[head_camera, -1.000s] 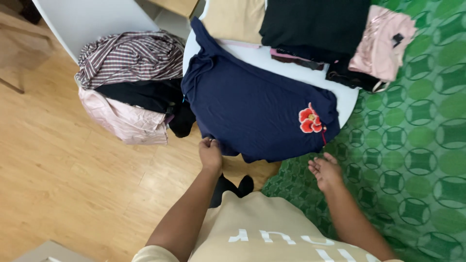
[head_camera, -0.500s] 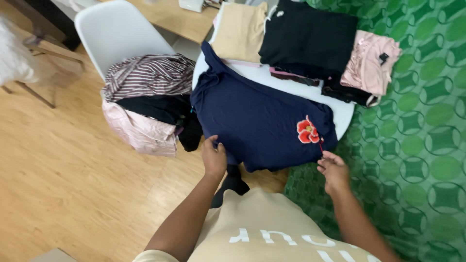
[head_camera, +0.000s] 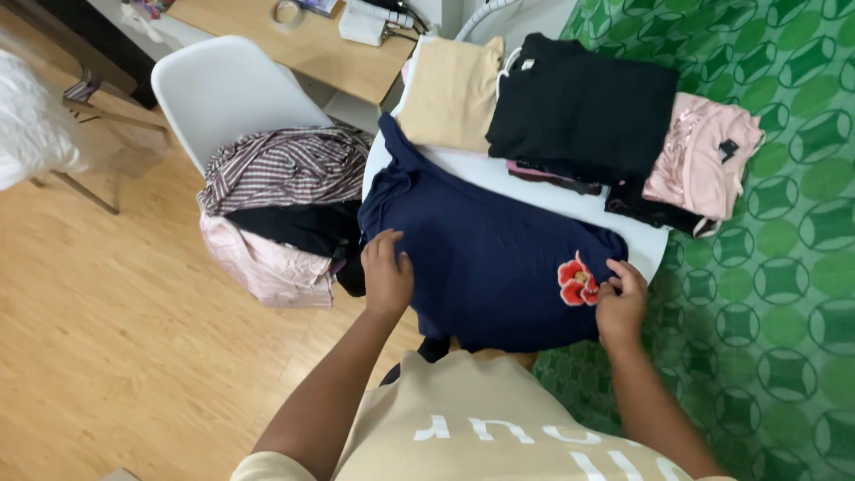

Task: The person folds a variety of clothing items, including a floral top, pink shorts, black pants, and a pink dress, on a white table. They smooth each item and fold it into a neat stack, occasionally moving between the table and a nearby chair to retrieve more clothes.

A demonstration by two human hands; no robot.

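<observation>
Head view: a navy garment (head_camera: 485, 258) lies spread on a round white table (head_camera: 534, 183), its near edge hanging over the table rim toward the person; a red flower patch (head_camera: 576, 281) sits on its near right part.

The left hand (head_camera: 386, 272) rests on the near left edge of the navy garment; its fingers are curled close together and pinch a fold of the cloth. The right hand (head_camera: 621, 298) is at the near right edge, just beside the red flower patch; its fingers are bent narrow and grip the cloth there.

On the far part of the table lie folded pieces: a beige garment (head_camera: 452, 93) at the far left, a black garment (head_camera: 579, 107) next to it on the right, and a pink garment (head_camera: 704, 160) at the far right, overlapping the table rim.

Left of the table stands a white chair (head_camera: 227, 89); a striped garment (head_camera: 285, 165) lies on top of a heap on its seat, over a dark piece and a pale pink piece (head_camera: 267, 267).

A wooden floor (head_camera: 107, 338) lies at left; a green patterned rug (head_camera: 784, 294) lies at right; a wooden desk (head_camera: 312, 44) stands at the far side.
</observation>
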